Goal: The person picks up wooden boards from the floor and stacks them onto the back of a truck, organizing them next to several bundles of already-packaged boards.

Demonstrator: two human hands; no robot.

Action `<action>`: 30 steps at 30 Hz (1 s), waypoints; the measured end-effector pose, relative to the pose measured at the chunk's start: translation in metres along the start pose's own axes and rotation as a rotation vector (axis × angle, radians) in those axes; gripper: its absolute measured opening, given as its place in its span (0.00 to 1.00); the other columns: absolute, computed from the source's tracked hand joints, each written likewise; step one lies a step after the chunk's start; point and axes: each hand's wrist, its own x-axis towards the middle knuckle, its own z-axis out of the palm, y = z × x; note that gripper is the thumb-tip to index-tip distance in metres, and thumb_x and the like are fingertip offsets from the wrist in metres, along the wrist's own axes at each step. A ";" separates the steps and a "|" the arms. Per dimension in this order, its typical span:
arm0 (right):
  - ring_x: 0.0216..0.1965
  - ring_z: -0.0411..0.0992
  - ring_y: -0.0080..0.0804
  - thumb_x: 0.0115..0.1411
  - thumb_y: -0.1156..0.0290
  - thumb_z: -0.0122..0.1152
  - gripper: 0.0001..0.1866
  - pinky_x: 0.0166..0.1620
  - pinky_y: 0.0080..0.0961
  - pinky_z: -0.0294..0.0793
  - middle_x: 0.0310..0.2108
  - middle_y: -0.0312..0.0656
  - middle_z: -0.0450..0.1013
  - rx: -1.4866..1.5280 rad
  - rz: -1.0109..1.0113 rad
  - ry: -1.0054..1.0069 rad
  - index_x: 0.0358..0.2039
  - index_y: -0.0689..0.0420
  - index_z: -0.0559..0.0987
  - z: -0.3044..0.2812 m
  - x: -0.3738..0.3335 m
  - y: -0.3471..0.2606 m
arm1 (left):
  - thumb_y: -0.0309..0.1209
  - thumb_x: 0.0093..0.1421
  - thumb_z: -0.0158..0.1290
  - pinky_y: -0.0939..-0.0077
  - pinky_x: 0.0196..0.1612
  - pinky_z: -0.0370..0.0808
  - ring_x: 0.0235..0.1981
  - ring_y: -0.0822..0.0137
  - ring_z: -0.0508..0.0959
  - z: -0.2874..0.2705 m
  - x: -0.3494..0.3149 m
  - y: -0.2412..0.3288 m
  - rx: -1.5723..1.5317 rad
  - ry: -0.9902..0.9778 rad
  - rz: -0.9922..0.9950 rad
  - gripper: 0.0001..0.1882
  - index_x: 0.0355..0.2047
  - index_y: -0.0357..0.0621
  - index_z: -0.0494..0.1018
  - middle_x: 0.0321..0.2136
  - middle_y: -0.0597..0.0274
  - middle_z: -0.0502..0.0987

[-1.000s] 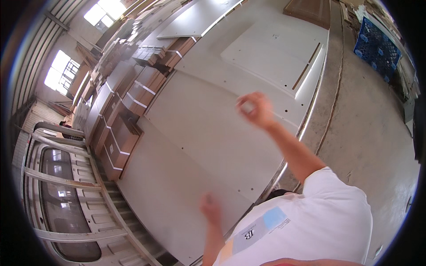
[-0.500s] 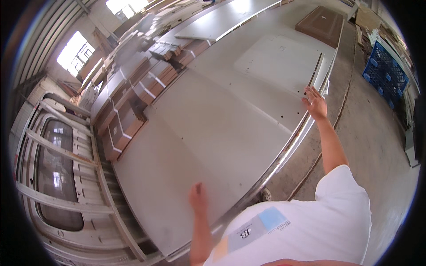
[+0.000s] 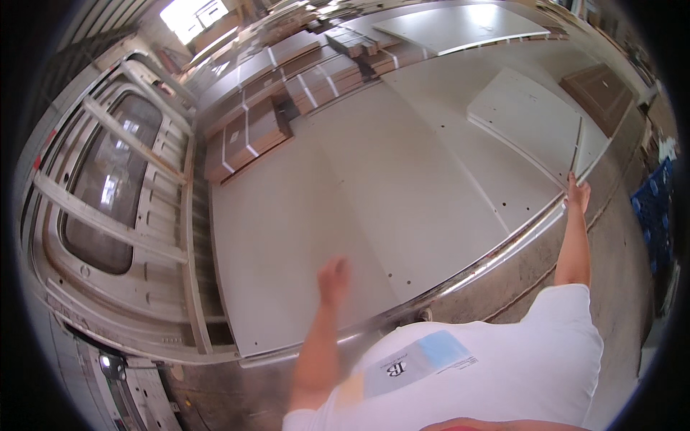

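Observation:
A large white panel (image 3: 338, 208) with small drilled holes lies flat on a long table with a metal edge (image 3: 496, 255). My left hand (image 3: 333, 276) reaches over its near part, fingers forward and slightly blurred, holding nothing. A smaller white panel (image 3: 521, 115) lies further right on the same surface, with a narrow white strip (image 3: 578, 151) standing on edge along its right side. My right hand (image 3: 577, 192) is stretched far out and grips the near end of that strip at the table's edge.
Stacks of brown boards bound with white straps (image 3: 248, 133) stand behind the panels. A dark brown panel (image 3: 600, 90) lies at the far right. A blue crate (image 3: 650, 215) stands on the concrete floor. A grey metal frame with a window (image 3: 108, 187) runs along the left.
The view has swung left and down. My right arm went from raised over the panel out to the strip at the right edge. My left hand stayed on the near panel.

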 end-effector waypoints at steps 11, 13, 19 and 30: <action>0.20 0.60 0.20 0.58 0.38 0.72 0.26 0.27 0.25 0.69 0.26 0.30 0.66 0.298 0.322 -0.344 0.40 0.49 0.83 -0.006 0.007 0.014 | 0.29 0.62 0.59 0.77 0.31 0.74 0.24 0.76 0.77 0.003 0.020 0.015 0.031 0.020 -0.112 0.05 0.35 0.42 0.81 0.22 0.63 0.79; 0.26 0.63 0.23 0.57 0.37 0.72 0.29 0.31 0.28 0.71 0.29 0.30 0.66 0.324 0.328 -0.436 0.39 0.52 0.82 -0.011 -0.010 0.010 | 0.28 0.62 0.59 0.77 0.31 0.74 0.25 0.77 0.76 0.000 0.025 0.016 -0.008 0.016 -0.140 0.05 0.34 0.41 0.81 0.22 0.64 0.79; 0.16 0.56 0.20 0.59 0.37 0.70 0.26 0.19 0.22 0.58 0.24 0.33 0.69 0.348 0.330 -0.351 0.37 0.50 0.82 0.000 -0.100 0.012 | 0.28 0.62 0.59 0.78 0.30 0.73 0.23 0.76 0.74 0.005 0.025 0.014 -0.058 0.047 -0.144 0.06 0.35 0.39 0.81 0.22 0.66 0.79; 0.22 0.72 0.20 0.63 0.38 0.66 0.27 0.22 0.20 0.68 0.26 0.35 0.76 0.507 0.422 -0.533 0.40 0.52 0.82 -0.018 -0.315 0.035 | 0.31 0.63 0.59 0.67 0.37 0.79 0.29 0.62 0.82 -0.002 0.014 0.011 -0.056 -0.008 -0.111 0.07 0.37 0.42 0.81 0.30 0.58 0.83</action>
